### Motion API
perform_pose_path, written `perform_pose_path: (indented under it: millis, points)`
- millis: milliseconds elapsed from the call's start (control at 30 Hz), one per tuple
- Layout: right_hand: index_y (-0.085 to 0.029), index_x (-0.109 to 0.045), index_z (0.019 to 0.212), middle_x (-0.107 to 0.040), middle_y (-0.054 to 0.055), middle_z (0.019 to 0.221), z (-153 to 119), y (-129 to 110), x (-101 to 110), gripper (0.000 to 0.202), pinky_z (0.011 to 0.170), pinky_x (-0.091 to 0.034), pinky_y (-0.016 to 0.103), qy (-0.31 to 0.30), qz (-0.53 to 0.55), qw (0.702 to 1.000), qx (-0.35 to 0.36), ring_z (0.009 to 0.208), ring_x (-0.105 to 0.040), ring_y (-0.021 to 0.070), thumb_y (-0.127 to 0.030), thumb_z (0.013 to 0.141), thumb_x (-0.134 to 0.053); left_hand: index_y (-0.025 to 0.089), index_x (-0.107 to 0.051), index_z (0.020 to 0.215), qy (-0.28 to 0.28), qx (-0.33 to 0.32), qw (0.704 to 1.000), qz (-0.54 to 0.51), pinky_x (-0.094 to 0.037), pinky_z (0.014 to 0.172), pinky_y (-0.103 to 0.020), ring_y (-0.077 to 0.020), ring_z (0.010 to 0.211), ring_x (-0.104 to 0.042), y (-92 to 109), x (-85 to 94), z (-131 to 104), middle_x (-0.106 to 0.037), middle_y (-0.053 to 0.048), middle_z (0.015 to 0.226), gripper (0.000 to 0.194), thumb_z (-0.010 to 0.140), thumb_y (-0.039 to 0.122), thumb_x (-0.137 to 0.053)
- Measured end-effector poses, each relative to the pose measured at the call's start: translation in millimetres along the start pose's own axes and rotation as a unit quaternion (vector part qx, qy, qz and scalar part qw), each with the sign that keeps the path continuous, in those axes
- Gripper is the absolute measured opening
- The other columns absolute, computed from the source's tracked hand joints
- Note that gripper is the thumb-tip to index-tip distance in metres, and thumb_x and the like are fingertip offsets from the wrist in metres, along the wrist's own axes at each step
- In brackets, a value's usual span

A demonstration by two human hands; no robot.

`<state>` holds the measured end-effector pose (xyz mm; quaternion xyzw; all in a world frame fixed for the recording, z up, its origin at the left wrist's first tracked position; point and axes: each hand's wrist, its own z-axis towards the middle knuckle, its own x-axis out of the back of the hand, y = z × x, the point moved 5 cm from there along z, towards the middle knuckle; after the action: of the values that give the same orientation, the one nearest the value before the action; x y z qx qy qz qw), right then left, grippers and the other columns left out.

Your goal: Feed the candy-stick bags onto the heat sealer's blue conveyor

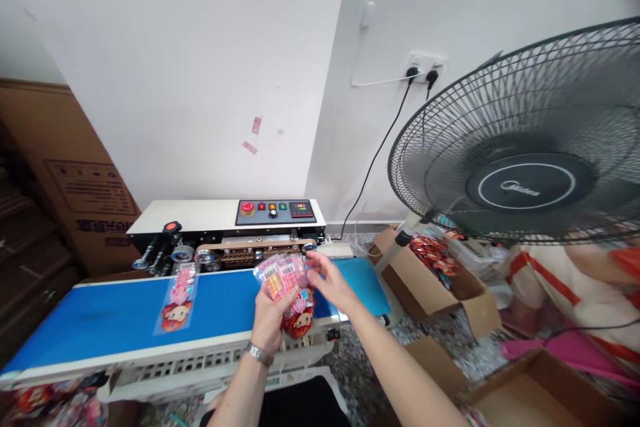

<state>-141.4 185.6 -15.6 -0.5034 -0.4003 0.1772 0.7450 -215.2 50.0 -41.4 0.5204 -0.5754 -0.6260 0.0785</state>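
Observation:
My left hand point(270, 320), with a metal watch at its wrist, is closed on a fanned bunch of clear plastic packets point(279, 282) printed in pink with barcodes. Under them hangs a packet with a red-haired cartoon head point(300, 320). My right hand point(327, 280) has its bent fingers at the right edge of the bunch, pinching a packet there; the exact grip is partly hidden. Both hands are over the right part of the blue conveyor belt point(225, 300), in front of the band sealing machine point(190, 217). Further left, another packet point(176, 307) lies on the belt, its top at the rollers.
A large fan point(520, 180) stands at the right. Behind its pole, an open carton point(425, 280) holds red packets. Another open carton point(545, 393) is at lower right, near a seated person's legs point(555, 280). More packets point(55, 403) are at lower left.

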Motion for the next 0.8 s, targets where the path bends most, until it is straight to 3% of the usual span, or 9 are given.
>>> perform_pose_path:
  millis: [67,133,267,400,500,600,700,800]
  points:
    - [-0.022,-0.048,0.119,-0.059,0.004,0.098,-14.9,-11.5,-12.8,0.051,0.065,-0.047,0.025,-0.078,0.056,0.995,0.014,0.084,-0.057,0.0171,-0.032,0.071,-0.063,0.013,-0.059,0.098,-0.002,0.001,1.0,0.003,-0.05,0.071,-0.034,-0.0227,0.076,-0.065,-0.7,-0.2,0.0,-0.069,-0.01,0.089,0.05,0.054,0.025,-0.078]
    - [-0.022,-0.051,0.114,-0.06,0.003,0.092,-24.3,-15.2,-17.7,0.048,0.065,-0.047,0.024,-0.089,0.063,0.994,0.006,0.083,-0.057,0.0169,-0.029,0.069,-0.065,0.013,-0.06,0.098,-0.012,0.008,1.0,-0.003,-0.05,0.073,-0.034,-0.0236,0.079,-0.065,-1.3,-2.3,-1.3,-0.069,-0.011,0.09,0.047,0.057,0.029,-0.076]
    - [-0.02,-0.053,0.099,-0.061,0.003,0.091,-24.0,-5.1,-8.1,0.032,0.071,-0.047,0.027,-0.013,0.114,0.993,-0.011,0.085,-0.058,0.0174,-0.029,0.071,-0.062,0.015,-0.06,0.103,-0.051,0.037,0.997,-0.046,-0.048,0.078,-0.034,-0.0239,0.089,-0.063,-1.5,-8.9,-5.1,-0.067,-0.011,0.1,0.041,0.066,0.031,-0.069]
    - [-0.02,-0.046,0.098,-0.062,0.002,0.08,-15.3,27.9,19.8,0.035,0.06,-0.048,0.026,0.11,0.173,0.976,-0.073,0.068,-0.06,0.0162,-0.034,0.07,-0.06,0.015,-0.06,0.101,-0.031,0.041,0.997,-0.051,-0.049,0.074,-0.033,-0.0216,0.08,-0.065,-1.4,-5.6,-4.1,-0.069,-0.009,0.092,0.043,0.061,0.026,-0.072]
    - [-0.019,-0.047,0.096,-0.062,0.0,0.073,-8.2,54.2,35.4,0.035,0.056,-0.046,0.026,0.165,0.107,0.973,-0.123,0.06,-0.059,0.0166,-0.035,0.068,-0.06,0.014,-0.062,0.094,-0.006,0.031,0.998,-0.055,-0.05,0.07,-0.03,-0.019,0.072,-0.065,-2.0,-1.9,-2.0,-0.07,-0.007,0.083,0.04,0.057,0.024,-0.075]
    - [-0.019,-0.052,0.094,-0.063,0.001,0.073,2.1,68.1,37.4,0.032,0.056,-0.045,0.026,0.168,-0.004,0.974,-0.153,0.062,-0.06,0.0178,-0.031,0.066,-0.061,0.012,-0.064,0.085,-0.005,0.04,0.998,-0.056,-0.05,0.067,-0.029,-0.0194,0.069,-0.065,-3.3,-2.4,-1.3,-0.07,-0.006,0.078,0.035,0.055,0.023,-0.076]
    - [-0.018,-0.055,0.096,-0.064,0.002,0.075,12.0,62.4,29.0,0.034,0.062,-0.045,0.027,0.129,-0.107,0.974,-0.154,0.068,-0.061,0.0187,-0.028,0.064,-0.063,0.012,-0.063,0.088,-0.019,0.039,0.997,-0.056,-0.05,0.07,-0.03,-0.0211,0.074,-0.065,-2.2,-4.5,-1.4,-0.07,-0.008,0.083,0.035,0.056,0.022,-0.075]
    - [-0.019,-0.056,0.104,-0.065,0.005,0.087,12.0,37.5,20.7,0.04,0.07,-0.045,0.03,0.111,-0.133,0.98,-0.103,0.074,-0.06,0.0188,-0.031,0.067,-0.064,0.015,-0.062,0.096,-0.027,0.024,0.997,-0.062,-0.049,0.077,-0.032,-0.0225,0.085,-0.064,0.2,-4.9,-1.2,-0.069,-0.008,0.094,0.04,0.058,0.023,-0.074]
